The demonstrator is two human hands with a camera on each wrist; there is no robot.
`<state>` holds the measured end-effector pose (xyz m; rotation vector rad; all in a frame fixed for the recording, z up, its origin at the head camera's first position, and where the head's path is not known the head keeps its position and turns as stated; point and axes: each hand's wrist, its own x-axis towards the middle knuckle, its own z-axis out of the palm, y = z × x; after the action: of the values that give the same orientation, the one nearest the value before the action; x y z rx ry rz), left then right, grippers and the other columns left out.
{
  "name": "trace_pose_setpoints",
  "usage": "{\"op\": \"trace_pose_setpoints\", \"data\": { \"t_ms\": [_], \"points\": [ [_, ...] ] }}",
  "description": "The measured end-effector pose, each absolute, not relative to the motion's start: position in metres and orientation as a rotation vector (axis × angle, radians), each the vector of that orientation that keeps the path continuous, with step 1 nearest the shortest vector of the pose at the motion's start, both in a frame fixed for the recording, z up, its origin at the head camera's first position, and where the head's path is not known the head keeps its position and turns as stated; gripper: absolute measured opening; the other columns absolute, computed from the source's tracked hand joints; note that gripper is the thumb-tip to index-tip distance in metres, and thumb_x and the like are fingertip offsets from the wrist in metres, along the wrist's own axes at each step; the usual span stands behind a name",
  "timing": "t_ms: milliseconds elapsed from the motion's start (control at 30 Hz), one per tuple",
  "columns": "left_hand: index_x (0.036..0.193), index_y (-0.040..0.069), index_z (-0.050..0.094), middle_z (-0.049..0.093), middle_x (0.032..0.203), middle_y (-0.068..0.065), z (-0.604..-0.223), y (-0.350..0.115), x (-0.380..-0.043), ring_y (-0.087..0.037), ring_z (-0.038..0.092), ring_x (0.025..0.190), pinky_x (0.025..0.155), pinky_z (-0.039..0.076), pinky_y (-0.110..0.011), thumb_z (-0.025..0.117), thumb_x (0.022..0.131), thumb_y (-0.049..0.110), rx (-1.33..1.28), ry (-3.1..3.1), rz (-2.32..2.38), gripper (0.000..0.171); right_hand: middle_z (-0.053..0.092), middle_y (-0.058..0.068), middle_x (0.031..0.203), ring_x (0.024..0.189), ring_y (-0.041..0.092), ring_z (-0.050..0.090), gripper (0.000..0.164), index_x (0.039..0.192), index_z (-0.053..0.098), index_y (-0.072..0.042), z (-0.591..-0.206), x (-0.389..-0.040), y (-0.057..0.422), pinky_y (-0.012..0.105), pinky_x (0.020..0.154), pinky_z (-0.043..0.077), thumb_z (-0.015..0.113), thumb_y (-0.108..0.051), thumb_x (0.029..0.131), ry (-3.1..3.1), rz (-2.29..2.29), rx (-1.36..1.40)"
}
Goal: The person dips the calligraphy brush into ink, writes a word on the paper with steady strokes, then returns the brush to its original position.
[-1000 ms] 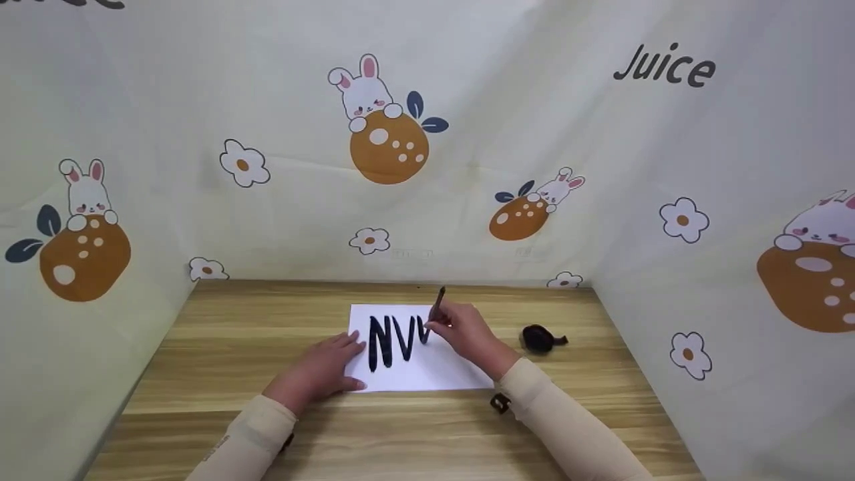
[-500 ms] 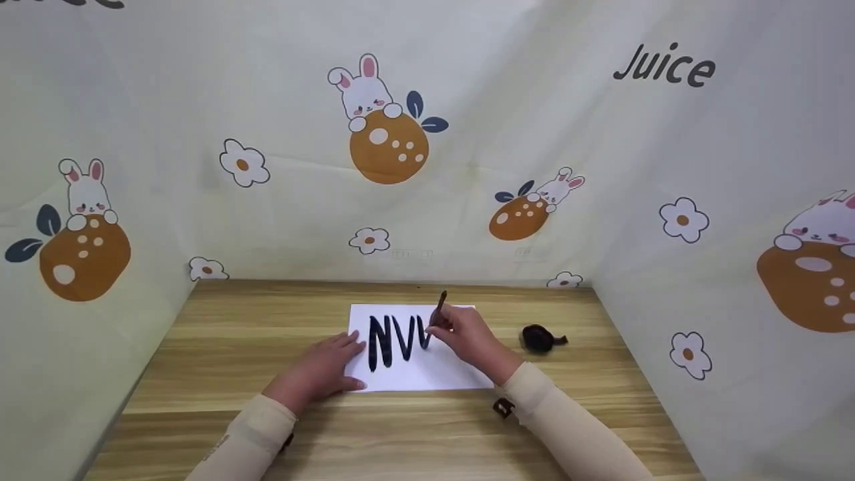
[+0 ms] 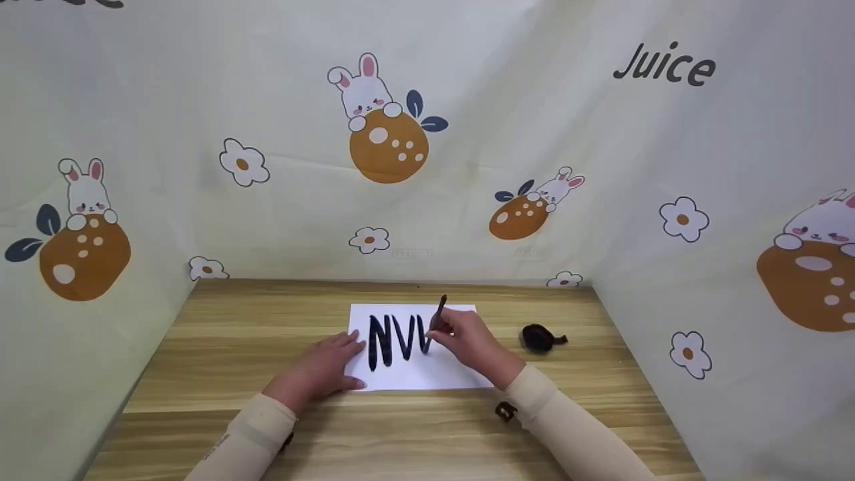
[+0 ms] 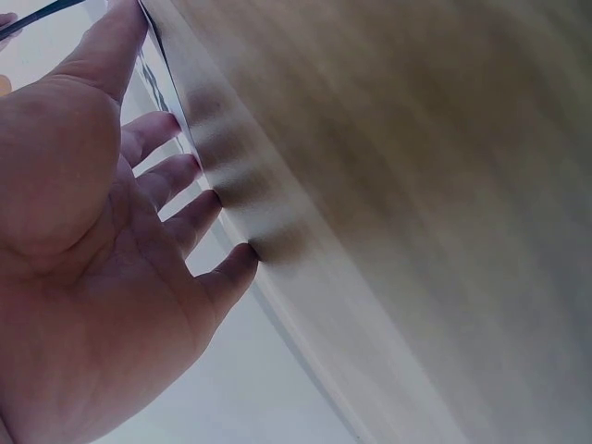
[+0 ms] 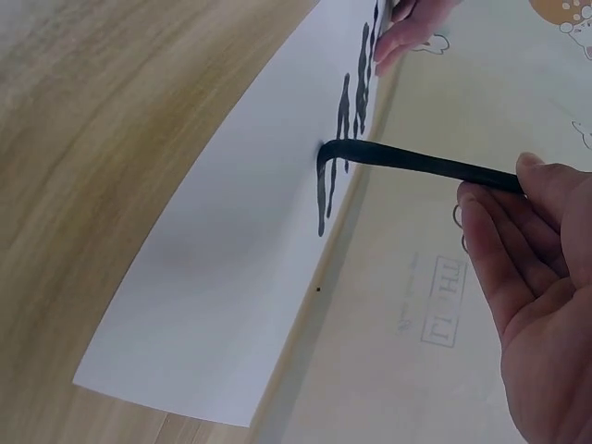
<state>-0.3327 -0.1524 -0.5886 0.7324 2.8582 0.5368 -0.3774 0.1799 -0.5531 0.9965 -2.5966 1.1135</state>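
A white sheet of paper [image 3: 427,375] lies on the table, bearing thick black strokes that look like an N, a V and part of another letter. My right hand [image 3: 471,341] pinches a dark, slim brush [image 3: 437,315] between thumb and fingers, its handle leaning upward. In the right wrist view the tip of the brush [image 5: 407,159] bends against the paper at the end of a wet black line. At the sheet's left edge, my left hand [image 3: 320,367] rests with spread fingers [image 4: 190,222], the fingertips on the paper and thumb near its lower corner.
A small round black dish [image 3: 538,339] with a short handle stands on the wooden table [image 3: 414,441] right of the paper. Behind and at both sides hangs a pale cloth [image 3: 294,220] printed with rabbits, oranges and flowers.
My right hand has shifted slightly toward the table's front and right with the brush, and the newest black stroke has grown longer. The left hand and the paper have stayed in place.
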Motion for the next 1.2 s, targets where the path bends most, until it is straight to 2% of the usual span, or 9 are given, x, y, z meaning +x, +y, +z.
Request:
{"op": "trace_pose_setpoints", "data": {
  "t_ms": [300,533,700,1200],
  "points": [
    [0.16,0.0,0.056,0.042,0.173,-0.022,-0.588,-0.153,-0.332,-0.049,0.036,0.16,0.126,0.033,-0.069,0.085,0.097,0.046,0.742,2.856,0.536,0.083,0.078,-0.006,0.091,0.087,0.006,0.074,0.01,0.097,0.074,-0.012,-0.552,-0.373,0.181,0.03,0.081,0.065,0.083,-0.013,0.1,-2.615,1.117,1.001],
    [0.16,0.0,0.056,0.043,0.172,-0.023,-0.589,-0.153,-0.333,-0.049,0.037,0.159,0.126,0.034,-0.068,0.085,0.097,0.046,0.755,2.865,0.52,0.083,0.078,-0.004,0.091,0.086,0.006,0.074,0.01,0.097,0.074,-0.01,-0.549,-0.369,0.181,0.03,0.08,0.065,0.083,-0.006,0.099,-2.608,1.156,1.013],
    [0.158,-0.001,0.057,0.044,0.171,-0.024,-0.589,-0.153,-0.333,-0.049,0.038,0.159,0.124,0.036,-0.069,0.086,0.097,0.043,0.755,2.868,0.53,0.081,0.078,-0.006,0.091,0.086,0.006,0.074,0.011,0.097,0.074,-0.011,-0.549,-0.367,0.181,0.03,0.08,0.065,0.083,-0.007,0.1,-2.61,1.161,1.014],
    [0.161,0.002,0.055,0.041,0.174,-0.02,-0.588,-0.152,-0.333,-0.046,0.035,0.161,0.127,0.033,-0.067,0.084,0.098,0.048,0.71,2.852,0.509,0.084,0.075,-0.007,0.086,0.085,0.009,0.074,0.013,0.098,0.074,-0.011,-0.536,-0.361,0.187,0.032,0.08,0.065,0.083,-0.02,0.102,-2.546,1.121,0.963]
  ]
}}
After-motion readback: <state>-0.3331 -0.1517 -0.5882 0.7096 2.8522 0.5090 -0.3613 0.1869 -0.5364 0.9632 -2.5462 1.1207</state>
